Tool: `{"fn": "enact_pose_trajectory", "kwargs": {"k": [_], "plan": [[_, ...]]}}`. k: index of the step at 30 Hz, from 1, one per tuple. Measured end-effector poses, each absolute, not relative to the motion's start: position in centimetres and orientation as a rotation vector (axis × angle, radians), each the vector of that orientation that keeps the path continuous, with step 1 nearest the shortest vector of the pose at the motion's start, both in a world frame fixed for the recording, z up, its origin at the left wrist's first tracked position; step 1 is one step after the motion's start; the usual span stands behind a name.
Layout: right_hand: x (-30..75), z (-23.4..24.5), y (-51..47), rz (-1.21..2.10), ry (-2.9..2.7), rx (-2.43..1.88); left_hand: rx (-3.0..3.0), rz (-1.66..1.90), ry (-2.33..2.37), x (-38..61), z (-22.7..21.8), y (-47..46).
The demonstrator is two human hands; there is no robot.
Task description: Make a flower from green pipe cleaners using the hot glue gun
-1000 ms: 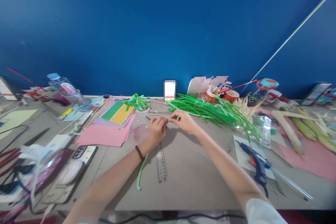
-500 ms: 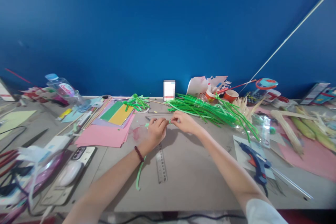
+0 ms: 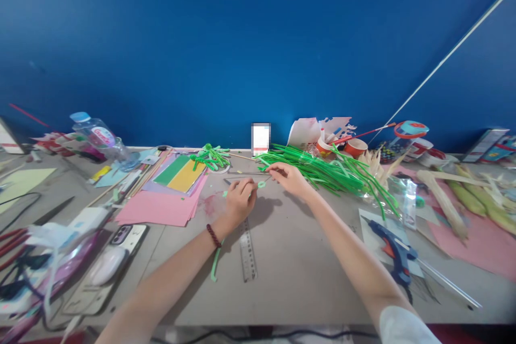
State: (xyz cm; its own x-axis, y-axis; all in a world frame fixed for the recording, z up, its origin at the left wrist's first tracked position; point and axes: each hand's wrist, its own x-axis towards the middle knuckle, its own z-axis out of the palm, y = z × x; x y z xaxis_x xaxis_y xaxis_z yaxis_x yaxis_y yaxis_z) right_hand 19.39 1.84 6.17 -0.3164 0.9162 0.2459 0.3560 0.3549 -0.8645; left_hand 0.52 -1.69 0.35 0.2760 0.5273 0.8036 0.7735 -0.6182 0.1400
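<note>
My left hand (image 3: 241,198) is closed around a pale green pipe cleaner. One end of it forms a small loop (image 3: 262,184) just past my fingertips, and a long tail (image 3: 214,269) hangs out below my wrist. To the right of the loop, my right hand (image 3: 287,178) is apart from it, its fingers loosely stretched with nothing visible between them. Beneath my left hand lies a clear ruler (image 3: 248,258). A bundle of bright green pipe cleaners (image 3: 322,169) rests just beyond my right hand.
Pink paper sheets (image 3: 155,209) and bent green pipe cleaners (image 3: 210,157) are on the left, with a phone (image 3: 94,293) nearer me. A glue gun (image 3: 393,252) lies at the right. Further back stand a water bottle (image 3: 99,134) and a red cup (image 3: 355,148); corn husks (image 3: 447,204) lie far right.
My right hand has let go of the pipe cleaner's end and moved slightly right and away. The small loop is now uncovered. My left hand stays nearly in place.
</note>
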Motion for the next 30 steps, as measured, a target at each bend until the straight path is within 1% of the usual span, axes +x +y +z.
{"fn": "enact_pose_trajectory", "kwargs": {"k": [3, 7, 12, 16, 18, 21, 26, 28, 30], "plan": [[19.7, 6.1, 1.9, 1.145, -1.843, -1.114, -2.294, -1.268, -1.201, 0.4, 0.1, -1.6], [19.5, 5.8, 1.6, 1.293, -1.87, -1.075, -2.361, -1.323, -1.284, 0.3, 0.0, -1.5], [19.3, 5.8, 1.5, 1.368, -1.877, -1.05, -2.387, -1.509, -1.371, 0.3, 0.4, -1.4], [19.4, 6.0, 1.5, 1.341, -1.901, -1.056, -2.492, -1.648, -1.53, 0.6, 0.8, -1.7], [19.5, 6.1, 1.5, 1.289, -1.923, -1.063, -2.561, -1.821, -1.676, 0.9, 1.1, -2.0], [19.6, 6.4, 1.5, 1.238, -1.915, -1.036, -2.633, -2.226, -1.867, 1.5, 1.7, -2.2], [19.2, 6.6, 1.2, 1.224, -1.904, -0.948, -2.77, -2.831, -1.892, 2.1, 2.6, -2.4], [18.9, 6.6, 1.0, 1.21, -1.898, -0.944, -2.837, -2.979, -1.901, 2.1, 2.8, -2.5], [18.6, 6.6, 0.8, 1.195, -1.874, -0.968, -2.881, -3.032, -1.937, 2.1, 2.9, -2.6]]}}
